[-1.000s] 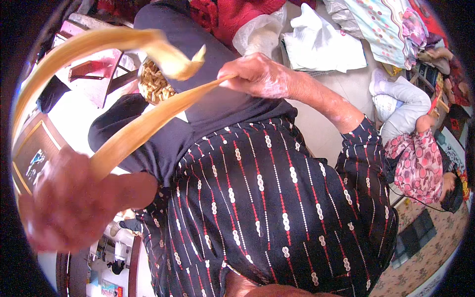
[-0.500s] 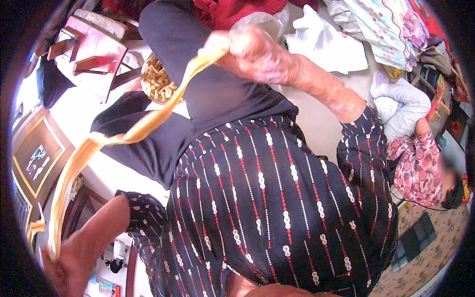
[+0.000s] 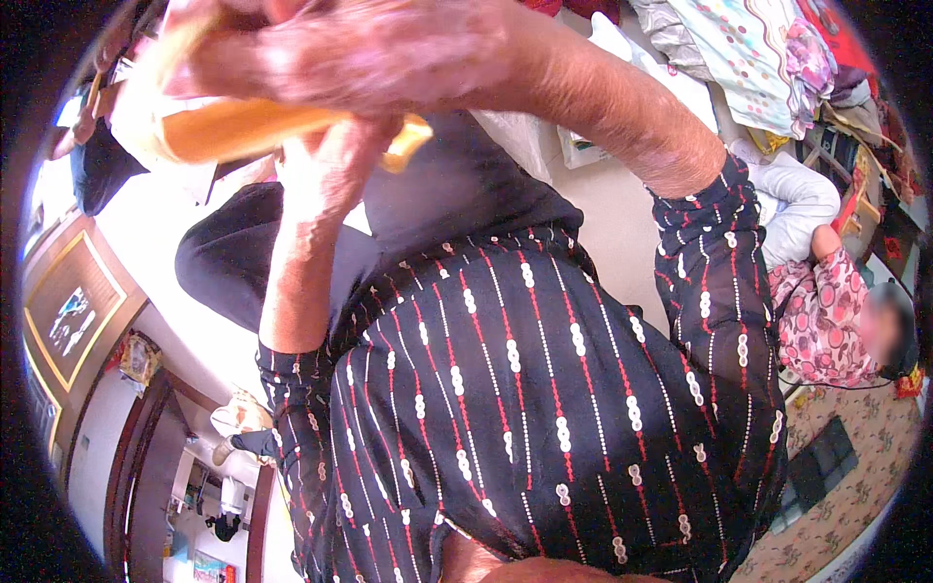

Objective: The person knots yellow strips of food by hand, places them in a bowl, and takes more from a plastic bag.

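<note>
A long, pliable, pale yellow strip (image 3: 233,131) is bunched into a loop between my two hands at the upper left. My right hand (image 3: 379,58) reaches across above it, blurred, its fingers closed round the strip. Just below, my left hand (image 3: 342,160) grips the strip from underneath, and a short folded end sticks out beside it. The right hand and the strip partly cover the left fingers. Both hands are in front of my dark-trousered legs (image 3: 442,185).
At the right sits another person (image 3: 816,311) in a pink patterned top and pale trousers. A white plastic bag (image 3: 607,44) and spotted cloth (image 3: 743,58) lie at the upper right. A framed picture (image 3: 76,306) hangs at the left.
Half a second ago the strip hung stretched between my widely parted hands. My left hand has come up from the lower left to my right hand, and the strip is gathered, hiding the bowl of pieces.
</note>
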A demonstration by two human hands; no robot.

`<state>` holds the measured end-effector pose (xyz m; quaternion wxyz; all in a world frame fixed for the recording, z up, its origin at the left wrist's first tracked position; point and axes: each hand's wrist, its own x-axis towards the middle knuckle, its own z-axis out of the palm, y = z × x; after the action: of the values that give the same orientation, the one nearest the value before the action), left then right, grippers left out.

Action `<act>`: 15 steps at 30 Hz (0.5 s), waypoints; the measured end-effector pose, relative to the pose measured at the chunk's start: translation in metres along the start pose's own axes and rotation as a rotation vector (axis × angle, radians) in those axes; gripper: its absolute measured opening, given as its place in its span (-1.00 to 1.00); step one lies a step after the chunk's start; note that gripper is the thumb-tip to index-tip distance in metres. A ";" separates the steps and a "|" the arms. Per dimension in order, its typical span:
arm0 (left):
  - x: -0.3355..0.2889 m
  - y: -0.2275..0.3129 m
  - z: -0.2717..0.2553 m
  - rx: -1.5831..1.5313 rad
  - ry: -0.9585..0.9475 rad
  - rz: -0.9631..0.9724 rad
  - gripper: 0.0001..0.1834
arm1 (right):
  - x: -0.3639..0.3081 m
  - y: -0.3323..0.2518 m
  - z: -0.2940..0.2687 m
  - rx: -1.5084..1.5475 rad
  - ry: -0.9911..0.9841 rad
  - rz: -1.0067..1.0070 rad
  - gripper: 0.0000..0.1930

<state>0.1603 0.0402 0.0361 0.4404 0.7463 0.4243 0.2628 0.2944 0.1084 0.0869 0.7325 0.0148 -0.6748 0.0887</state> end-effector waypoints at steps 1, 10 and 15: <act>0.003 0.009 -0.006 -0.011 0.060 0.062 -0.76 | 0.000 0.000 -0.002 -0.187 -0.005 0.016 -0.82; -0.024 0.058 -0.131 -1.082 0.215 0.068 -0.77 | -0.102 -0.099 -0.025 -0.339 -0.750 1.012 -0.60; -0.055 0.099 -0.228 -0.954 0.567 0.419 -0.76 | -0.127 -0.124 -0.047 -0.571 -0.369 1.224 -0.75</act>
<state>-0.0020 0.0664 0.2301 0.5355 0.4345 0.2040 0.6949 0.3496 -0.0214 -0.0312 0.3996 -0.5462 -0.6720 0.3007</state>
